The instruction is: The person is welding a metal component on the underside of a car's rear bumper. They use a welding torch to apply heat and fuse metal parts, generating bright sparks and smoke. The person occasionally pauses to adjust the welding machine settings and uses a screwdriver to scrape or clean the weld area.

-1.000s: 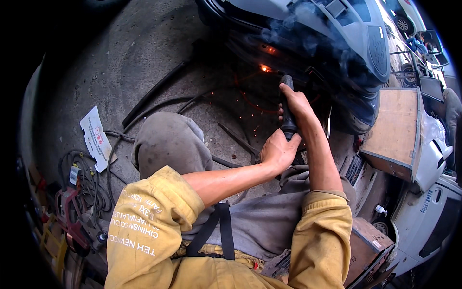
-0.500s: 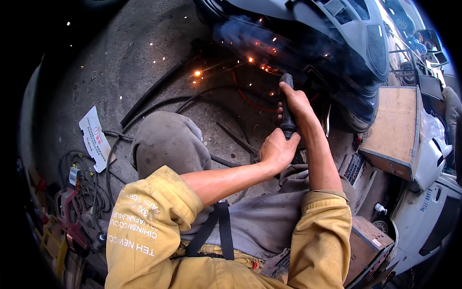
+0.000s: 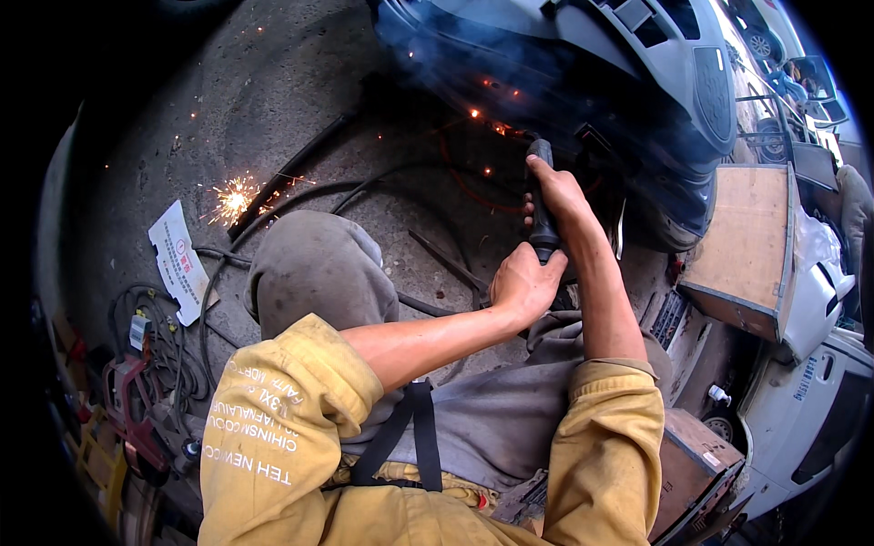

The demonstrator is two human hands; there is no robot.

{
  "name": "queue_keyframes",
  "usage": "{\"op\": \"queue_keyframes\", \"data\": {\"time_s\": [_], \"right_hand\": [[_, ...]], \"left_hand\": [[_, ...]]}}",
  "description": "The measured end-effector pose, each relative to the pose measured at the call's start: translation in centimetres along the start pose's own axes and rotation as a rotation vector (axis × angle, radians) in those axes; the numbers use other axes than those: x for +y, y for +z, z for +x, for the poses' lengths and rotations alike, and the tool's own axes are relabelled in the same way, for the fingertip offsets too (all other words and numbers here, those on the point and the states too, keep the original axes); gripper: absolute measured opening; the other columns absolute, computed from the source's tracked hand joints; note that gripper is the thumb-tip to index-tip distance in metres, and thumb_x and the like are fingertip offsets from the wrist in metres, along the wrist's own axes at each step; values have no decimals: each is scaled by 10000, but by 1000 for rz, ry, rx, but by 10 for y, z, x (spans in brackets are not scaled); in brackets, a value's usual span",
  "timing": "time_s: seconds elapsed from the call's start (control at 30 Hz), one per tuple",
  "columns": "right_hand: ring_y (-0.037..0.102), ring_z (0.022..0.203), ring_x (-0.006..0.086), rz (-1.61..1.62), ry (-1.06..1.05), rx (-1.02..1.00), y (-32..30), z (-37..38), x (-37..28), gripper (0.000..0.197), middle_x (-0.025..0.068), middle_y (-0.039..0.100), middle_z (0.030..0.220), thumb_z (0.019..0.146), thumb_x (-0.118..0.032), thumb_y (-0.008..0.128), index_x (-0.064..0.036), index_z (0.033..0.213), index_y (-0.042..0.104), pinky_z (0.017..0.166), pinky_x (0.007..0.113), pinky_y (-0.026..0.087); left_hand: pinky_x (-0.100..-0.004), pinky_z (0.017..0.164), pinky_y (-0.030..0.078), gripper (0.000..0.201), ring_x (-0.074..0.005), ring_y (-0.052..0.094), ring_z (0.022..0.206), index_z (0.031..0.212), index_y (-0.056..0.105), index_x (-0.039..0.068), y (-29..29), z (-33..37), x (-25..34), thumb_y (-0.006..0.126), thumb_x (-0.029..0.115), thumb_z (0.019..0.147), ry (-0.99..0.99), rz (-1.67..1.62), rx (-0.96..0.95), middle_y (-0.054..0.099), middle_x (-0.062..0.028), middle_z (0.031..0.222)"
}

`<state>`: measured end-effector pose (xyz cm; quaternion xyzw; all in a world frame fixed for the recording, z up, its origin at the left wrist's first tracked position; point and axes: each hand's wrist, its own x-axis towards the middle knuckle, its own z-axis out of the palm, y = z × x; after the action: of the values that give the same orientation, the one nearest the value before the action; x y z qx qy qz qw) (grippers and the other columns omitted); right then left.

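A black-handled welding torch (image 3: 543,214) points up and away from me. Its tip meets a dark, glowing edge under a large grey vehicle body part (image 3: 583,27). My right hand (image 3: 560,193) is closed around the upper handle, thumb along its top. Lower down, my left hand (image 3: 526,284) grips the handle's near end, its fingers partly hidden. Orange glowing spots (image 3: 499,127) show at the tip, and bluish smoke (image 3: 437,41) drifts over the part. A bright burst of sparks (image 3: 237,198) flares on the concrete floor at the left.
Black cables (image 3: 314,189) loop across the floor, and one thick black strip (image 3: 291,173) lies near the sparks. My bent knee (image 3: 319,264) is close by. At the left are a white printed card (image 3: 180,262) and coiled hoses (image 3: 182,364); at the right, a wooden crate (image 3: 739,232) and white car (image 3: 801,419).
A spark has moved left and downward and become a wide burst on the floor. Smoke has spread over more of the vehicle part. Both hands and the torch stay nearly still.
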<state>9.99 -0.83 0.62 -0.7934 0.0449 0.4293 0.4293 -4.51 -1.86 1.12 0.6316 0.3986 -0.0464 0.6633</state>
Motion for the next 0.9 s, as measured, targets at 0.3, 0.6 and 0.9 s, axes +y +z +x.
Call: {"op": "queue_keyframes", "data": {"time_s": [0.3, 0.6, 0.9], "right_hand": [[579, 535, 167, -35, -5, -10, 3, -4, -3, 478, 85, 553, 713, 945, -398, 604, 66, 1047, 553, 429, 322, 528], [570, 511, 182, 4, 2, -41, 0, 3, 2, 448, 81, 550, 673, 933, -413, 628, 27, 888, 562, 432, 345, 530], [589, 555, 190, 18, -12, 11, 0, 3, 5, 473, 97, 570, 732, 930, -404, 626, 62, 978, 557, 456, 354, 547]], "left_hand": [[-477, 826, 487, 540, -443, 660, 937, 958, 628, -100, -1, 2, 0, 586, 433, 889, 4, 31, 8, 663, -319, 914], [-481, 820, 489, 550, -439, 662, 943, 945, 620, -109, 0, 2, -1, 591, 438, 889, 10, 18, -1, 661, -320, 916], [-471, 792, 494, 523, -410, 674, 888, 933, 613, -91, -1, 1, -2, 600, 430, 887, 19, 9, -5, 667, -290, 876]]}}
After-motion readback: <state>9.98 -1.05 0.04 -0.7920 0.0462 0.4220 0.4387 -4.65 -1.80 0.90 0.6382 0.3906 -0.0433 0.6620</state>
